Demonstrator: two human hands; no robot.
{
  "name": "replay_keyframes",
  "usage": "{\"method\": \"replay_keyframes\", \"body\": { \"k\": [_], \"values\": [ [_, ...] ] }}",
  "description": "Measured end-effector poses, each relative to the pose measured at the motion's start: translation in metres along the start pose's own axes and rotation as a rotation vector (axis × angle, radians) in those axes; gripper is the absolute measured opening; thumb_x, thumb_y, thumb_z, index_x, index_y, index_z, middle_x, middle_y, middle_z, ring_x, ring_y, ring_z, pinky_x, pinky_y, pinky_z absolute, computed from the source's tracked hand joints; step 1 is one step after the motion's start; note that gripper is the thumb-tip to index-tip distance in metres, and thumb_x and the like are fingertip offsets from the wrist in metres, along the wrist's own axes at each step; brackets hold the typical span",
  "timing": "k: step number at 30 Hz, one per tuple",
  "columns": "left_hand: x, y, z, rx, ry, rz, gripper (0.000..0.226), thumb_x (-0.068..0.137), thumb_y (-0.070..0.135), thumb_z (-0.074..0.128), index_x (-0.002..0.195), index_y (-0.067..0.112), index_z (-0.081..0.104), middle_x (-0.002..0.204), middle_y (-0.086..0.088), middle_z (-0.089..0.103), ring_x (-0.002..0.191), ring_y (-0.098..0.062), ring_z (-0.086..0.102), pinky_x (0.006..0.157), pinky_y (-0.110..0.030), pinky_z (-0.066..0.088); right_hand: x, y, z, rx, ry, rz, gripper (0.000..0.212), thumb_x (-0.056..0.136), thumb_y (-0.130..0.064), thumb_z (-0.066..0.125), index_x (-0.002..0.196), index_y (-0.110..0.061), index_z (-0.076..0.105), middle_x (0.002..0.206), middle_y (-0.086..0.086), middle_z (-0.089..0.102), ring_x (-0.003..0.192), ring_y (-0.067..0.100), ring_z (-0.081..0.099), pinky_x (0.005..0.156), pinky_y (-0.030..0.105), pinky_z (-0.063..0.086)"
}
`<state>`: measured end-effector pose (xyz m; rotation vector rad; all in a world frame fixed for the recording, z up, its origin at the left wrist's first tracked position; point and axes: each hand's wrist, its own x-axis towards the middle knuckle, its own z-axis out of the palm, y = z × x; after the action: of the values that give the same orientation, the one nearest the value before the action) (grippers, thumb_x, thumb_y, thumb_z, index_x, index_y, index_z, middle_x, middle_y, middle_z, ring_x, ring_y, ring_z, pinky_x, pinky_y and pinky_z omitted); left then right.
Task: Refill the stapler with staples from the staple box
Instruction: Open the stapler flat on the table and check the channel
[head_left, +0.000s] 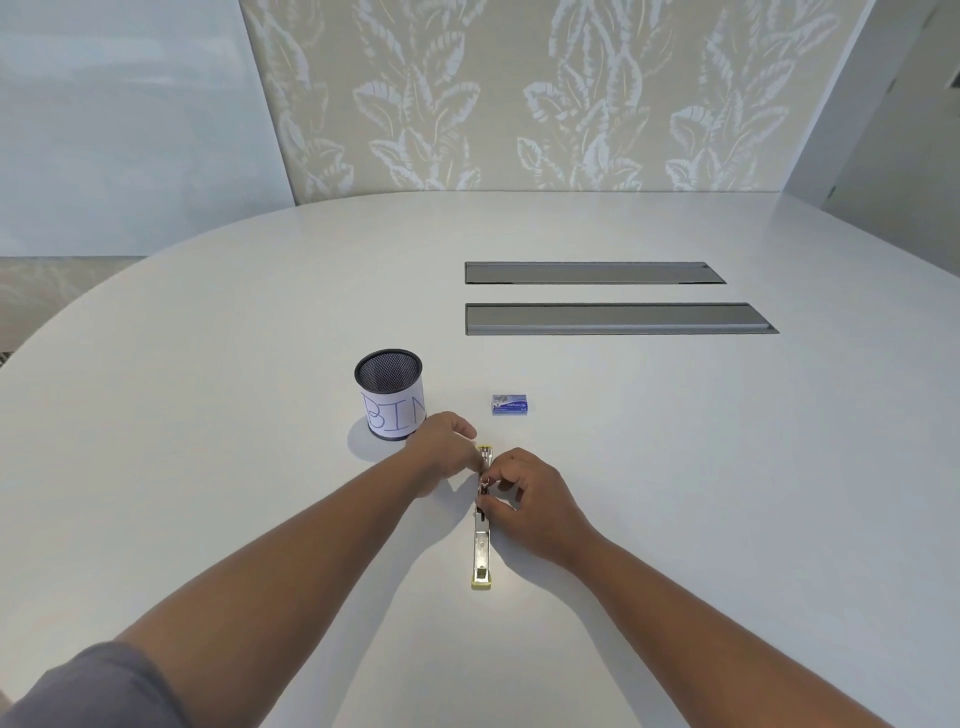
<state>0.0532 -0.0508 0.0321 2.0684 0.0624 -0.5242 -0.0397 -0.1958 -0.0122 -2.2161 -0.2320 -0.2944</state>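
The stapler (481, 545) lies swung fully open in a straight line on the white table, metal with yellow ends, running from near me away. My left hand (443, 451) grips its far half from the left side. My right hand (524, 496) pinches at the hinge in the middle of the stapler with thumb and fingertips. Whether any staples are between those fingertips is too small to tell. The small blue staple box (510, 404) sits closed on the table beyond both hands, untouched.
A black mesh cup (390, 395) with a paper label reading BIN stands just left of my left hand. Two grey cable flaps (613, 318) are set into the white table (727, 467) further back. A patterned wall rises behind the table's far edge.
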Motion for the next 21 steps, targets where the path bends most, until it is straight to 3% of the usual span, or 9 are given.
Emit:
{"method": "replay_keyframes", "body": {
  "k": [3,10,14,18,21],
  "values": [
    [-0.002,-0.002,0.0,0.013,0.009,0.015,0.048,0.067,-0.001,0.083,0.108,0.012,0.063,0.106,-0.009,0.06,0.103,-0.027,0.056,0.081,-0.033,0.046,0.001,0.0,0.0,0.003,-0.007,0.017,0.016,0.08,-0.015,0.078,0.094,-0.019,0.073,0.095,-0.014,0.063,0.082,-0.002,0.057,0.071,0.008,0.039],
    [-0.012,-0.005,-0.007,0.128,-0.001,0.177,0.007,0.082,0.006,0.074,0.088,0.008,0.07,0.08,-0.005,0.066,0.07,-0.015,0.055,0.06,-0.024,0.044,0.0,-0.002,-0.002,0.038,0.012,0.076,0.018,0.079,-0.014,0.079,0.092,-0.023,0.07,0.088,-0.013,0.064,0.081,0.005,0.057,0.07,0.01,0.04],
    [-0.019,-0.002,-0.012,0.253,0.0,0.295,0.005,0.079,0.011,0.076,0.084,0.01,0.075,0.081,-0.001,0.075,0.077,-0.018,0.068,0.074,-0.032,0.056,-0.001,-0.006,-0.004,0.071,0.019,0.09,0.03,0.077,-0.013,0.079,0.083,-0.037,0.062,0.083,-0.014,0.063,0.077,0.004,0.056,0.068,0.01,0.039],
    [-0.026,0.01,-0.013,0.443,-0.016,0.34,0.012,0.072,0.018,0.079,0.083,0.018,0.076,0.073,0.012,0.07,0.08,-0.013,0.07,0.078,-0.035,0.059,-0.001,-0.008,-0.006,0.075,0.024,0.099,0.022,0.076,-0.01,0.079,0.082,-0.024,0.064,0.08,-0.012,0.062,0.073,0.004,0.054,0.066,0.012,0.04],
    [-0.029,0.018,-0.012,0.6,-0.014,0.336,0.014,0.071,0.019,0.073,0.084,0.024,0.075,0.08,0.012,0.072,0.086,-0.013,0.069,0.078,-0.033,0.059,-0.002,-0.01,-0.007,0.085,0.023,0.103,0.017,0.076,-0.009,0.078,0.083,-0.016,0.065,0.074,-0.013,0.059,0.067,0.002,0.05,0.063,0.012,0.039]
  ]
}}
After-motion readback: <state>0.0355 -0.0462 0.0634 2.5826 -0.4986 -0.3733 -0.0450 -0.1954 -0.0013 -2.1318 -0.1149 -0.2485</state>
